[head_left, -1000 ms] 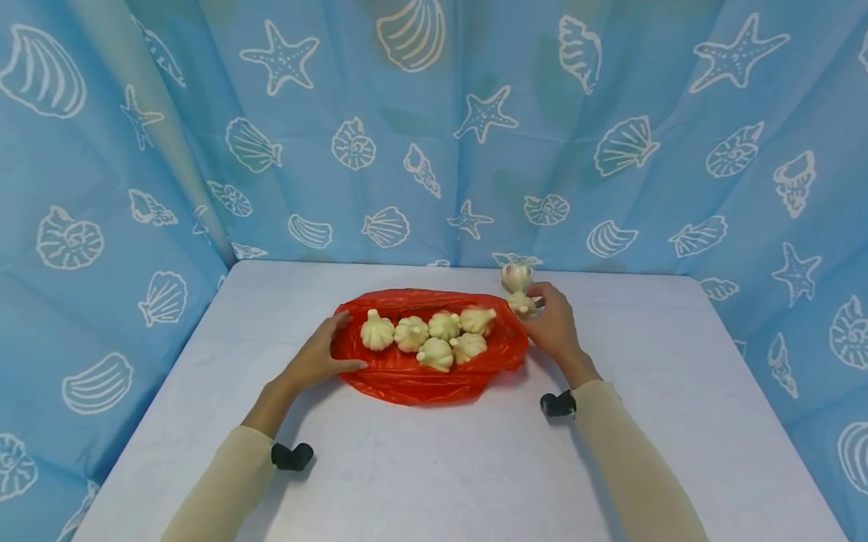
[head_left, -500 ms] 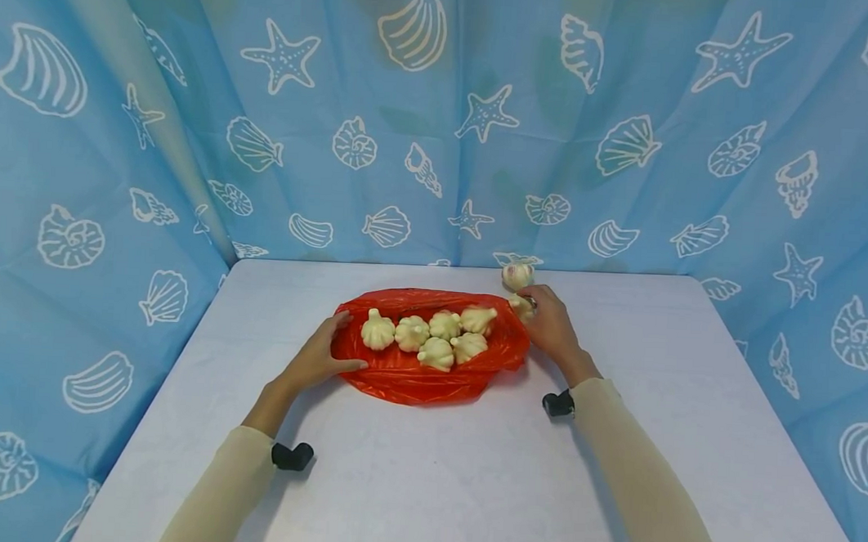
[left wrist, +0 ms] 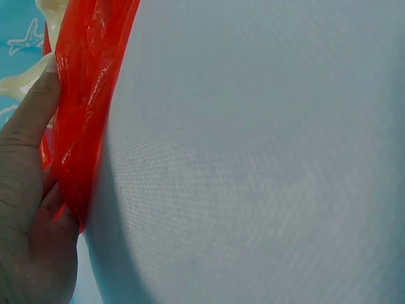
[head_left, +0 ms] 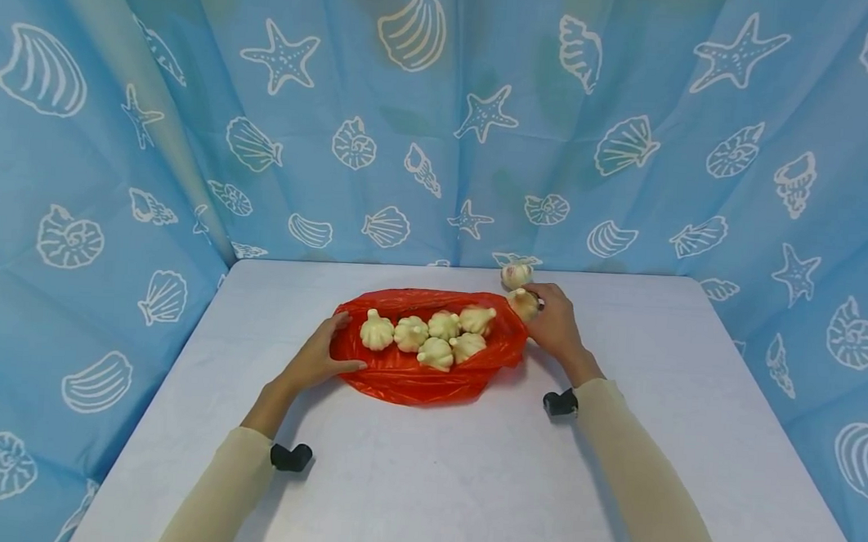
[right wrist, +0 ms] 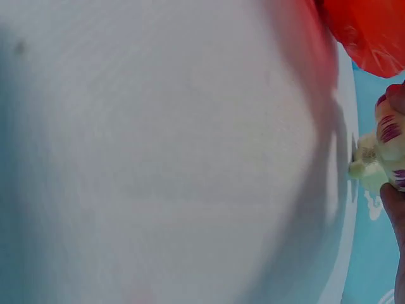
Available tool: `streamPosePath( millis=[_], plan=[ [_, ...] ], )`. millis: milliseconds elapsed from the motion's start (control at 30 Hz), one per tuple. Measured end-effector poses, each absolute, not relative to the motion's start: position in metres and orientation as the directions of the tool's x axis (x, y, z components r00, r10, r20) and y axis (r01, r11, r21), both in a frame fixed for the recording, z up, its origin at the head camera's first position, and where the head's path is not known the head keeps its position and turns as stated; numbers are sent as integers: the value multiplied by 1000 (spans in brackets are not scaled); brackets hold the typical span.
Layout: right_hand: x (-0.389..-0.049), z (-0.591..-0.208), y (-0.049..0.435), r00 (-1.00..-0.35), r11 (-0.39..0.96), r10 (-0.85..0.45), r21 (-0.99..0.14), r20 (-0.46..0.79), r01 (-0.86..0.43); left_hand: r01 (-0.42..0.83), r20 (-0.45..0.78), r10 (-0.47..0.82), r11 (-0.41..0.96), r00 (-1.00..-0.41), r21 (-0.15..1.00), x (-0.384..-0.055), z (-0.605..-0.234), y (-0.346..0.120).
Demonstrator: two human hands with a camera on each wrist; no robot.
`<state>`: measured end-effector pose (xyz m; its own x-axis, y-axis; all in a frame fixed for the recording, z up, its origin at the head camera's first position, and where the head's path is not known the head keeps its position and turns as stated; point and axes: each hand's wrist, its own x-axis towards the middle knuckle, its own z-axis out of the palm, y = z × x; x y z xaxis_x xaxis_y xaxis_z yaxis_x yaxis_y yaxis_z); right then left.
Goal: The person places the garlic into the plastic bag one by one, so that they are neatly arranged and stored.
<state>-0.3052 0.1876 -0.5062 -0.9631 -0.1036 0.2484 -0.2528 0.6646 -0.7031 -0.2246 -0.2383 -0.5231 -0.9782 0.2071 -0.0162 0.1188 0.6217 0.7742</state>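
Note:
A red plastic bag (head_left: 413, 389) lies spread on the table, its mouth facing up. Inside it sit several pale garlic bulbs (head_left: 377, 331). My left hand (head_left: 317, 351) holds the bag's left end, thumb along the front rim and fingers at the far side; the left wrist view shows red plastic (left wrist: 82, 120) between thumb and fingers. Beyond the bag's right end, my right hand (head_left: 555, 320) grips one garlic bulb (head_left: 523, 305) between thumb and fingers. Purple streaks show on this bulb (right wrist: 389, 136) in the right wrist view. Another garlic bulb (head_left: 516, 275) rests just behind it.
A white cloth covers the table (head_left: 437, 484). Its far edge runs close behind the loose bulb. A blue curtain (head_left: 439, 181) with white shells and starfish hangs behind and along both sides.
My right hand's fingers have closed round the nearer loose bulb, which has turned and shifted slightly. The bulb behind has rolled a little. My left hand and the bag stay nearly still.

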Motion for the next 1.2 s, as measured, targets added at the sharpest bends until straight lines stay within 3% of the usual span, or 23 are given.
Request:
streamPosePath(
  millis=[300, 1200],
  plan=[
    [-304, -496, 198, -924, 605, -90, -717, 371, -347, 115, -20, 200, 637, -980, 762, -224, -521, -238],
    [-287, -440, 170, -835, 515, -134, -682, 534, -519, 144, -10, 230, 641, -973, 754, -224, -521, -238]
  ],
)
